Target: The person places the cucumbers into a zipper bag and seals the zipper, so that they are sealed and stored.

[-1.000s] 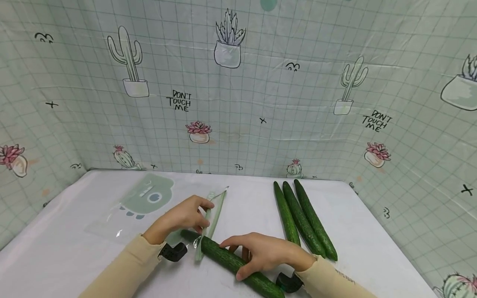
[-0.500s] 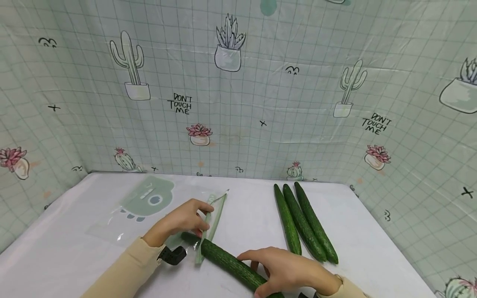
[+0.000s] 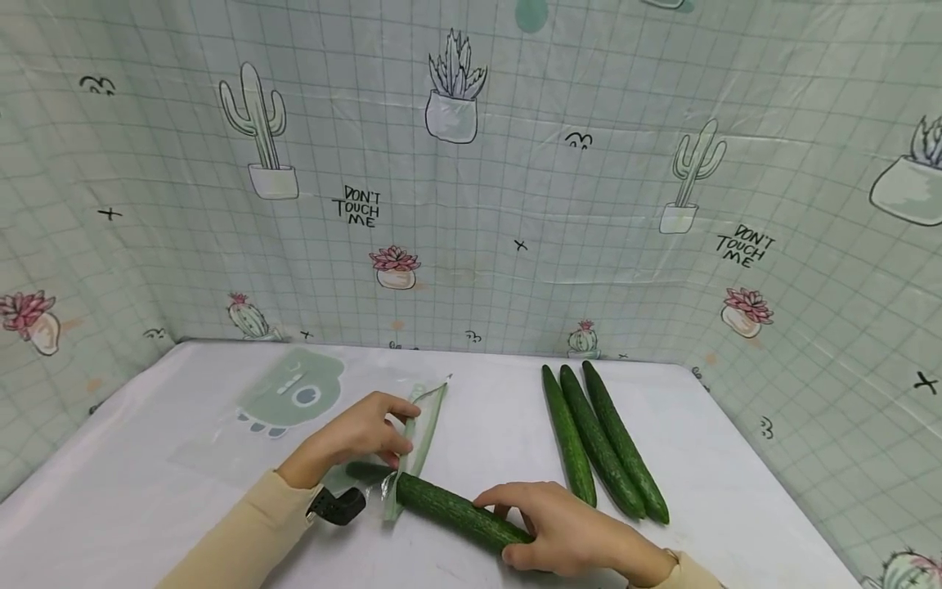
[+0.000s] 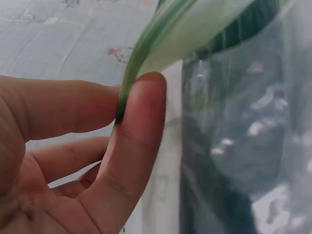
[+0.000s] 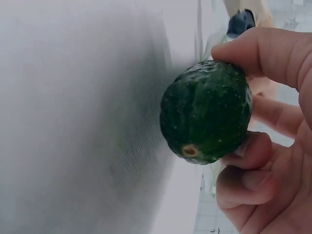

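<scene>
A clear zip bag (image 3: pixel 290 393) with a green printed creature lies at the left of the table. My left hand (image 3: pixel 364 433) pinches one lip of its mouth; in the left wrist view the green-edged lip (image 4: pixel 132 68) runs between thumb and finger. A long dark green cucumber (image 3: pixel 449 507) passes through the mouth, its far tip (image 3: pixel 361 470) showing inside through the plastic. My right hand (image 3: pixel 562 528) grips its near part. From the right wrist view, the cucumber's blunt end (image 5: pixel 207 112) faces the camera, with thumb and fingers around its side, close over the white tabletop.
Three more cucumbers (image 3: pixel 603 442) lie side by side right of centre, just beyond my right hand. A white cloth covers the table (image 3: pixel 486 409). Behind stands a grid-patterned curtain (image 3: pixel 471 204) with cactus drawings, which also continues along both sides.
My right hand slid back along the cucumber toward its near end, then moved slightly left, and the cucumber's tip went a little deeper into the bag. My left hand has barely moved.
</scene>
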### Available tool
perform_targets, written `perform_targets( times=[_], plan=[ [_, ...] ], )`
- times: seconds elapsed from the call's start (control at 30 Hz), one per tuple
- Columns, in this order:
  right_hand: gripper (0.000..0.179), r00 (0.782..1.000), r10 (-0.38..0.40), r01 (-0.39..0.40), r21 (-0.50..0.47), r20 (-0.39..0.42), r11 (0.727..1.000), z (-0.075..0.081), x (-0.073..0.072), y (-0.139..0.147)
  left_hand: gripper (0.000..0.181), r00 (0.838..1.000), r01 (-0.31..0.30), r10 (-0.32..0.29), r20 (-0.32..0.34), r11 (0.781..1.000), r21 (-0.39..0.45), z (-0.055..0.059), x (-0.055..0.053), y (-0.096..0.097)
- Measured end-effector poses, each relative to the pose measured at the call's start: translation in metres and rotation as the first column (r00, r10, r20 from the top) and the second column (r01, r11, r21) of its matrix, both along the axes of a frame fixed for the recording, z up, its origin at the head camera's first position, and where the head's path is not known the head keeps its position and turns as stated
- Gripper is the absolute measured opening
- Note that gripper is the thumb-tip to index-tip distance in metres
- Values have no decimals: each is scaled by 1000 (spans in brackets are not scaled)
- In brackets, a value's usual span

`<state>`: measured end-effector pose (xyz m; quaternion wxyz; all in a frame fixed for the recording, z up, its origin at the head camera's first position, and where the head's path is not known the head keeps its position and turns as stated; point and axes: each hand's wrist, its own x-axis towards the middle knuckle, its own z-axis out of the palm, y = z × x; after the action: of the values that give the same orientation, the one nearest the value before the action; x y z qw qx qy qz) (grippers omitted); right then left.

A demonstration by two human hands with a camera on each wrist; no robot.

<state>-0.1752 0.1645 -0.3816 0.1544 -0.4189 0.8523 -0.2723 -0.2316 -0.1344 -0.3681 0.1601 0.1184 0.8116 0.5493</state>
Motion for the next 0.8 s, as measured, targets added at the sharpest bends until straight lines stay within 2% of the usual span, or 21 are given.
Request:
perform_targets(
  times=[0.23,0.3,0.4,0.6,0.8],
  plan=[
    [43,998,8,-7,19,-62,1000,1,-23,-20,57,1000,-26,26,-15,999,42,1,-1,3],
    [42,996,15,-14,17,-92,1000,0,-29,-27,57,999,-24,25,-21,999,41,2,-2,3],
    [40,995,16,-15,7,-96,1000,-1,-35,-37,57,999,-30,31,-23,999,35,2,-3,4],
    [38,999,10,-9,31,-43,999,-2,-39,-52,55,997,-67,67,-27,998,12,2,-3,3],
    [42,997,-40,48,113,-70,992,0,-34,-47,55,998,-57,57,-28,998,4,0,-3,1]
  ],
)
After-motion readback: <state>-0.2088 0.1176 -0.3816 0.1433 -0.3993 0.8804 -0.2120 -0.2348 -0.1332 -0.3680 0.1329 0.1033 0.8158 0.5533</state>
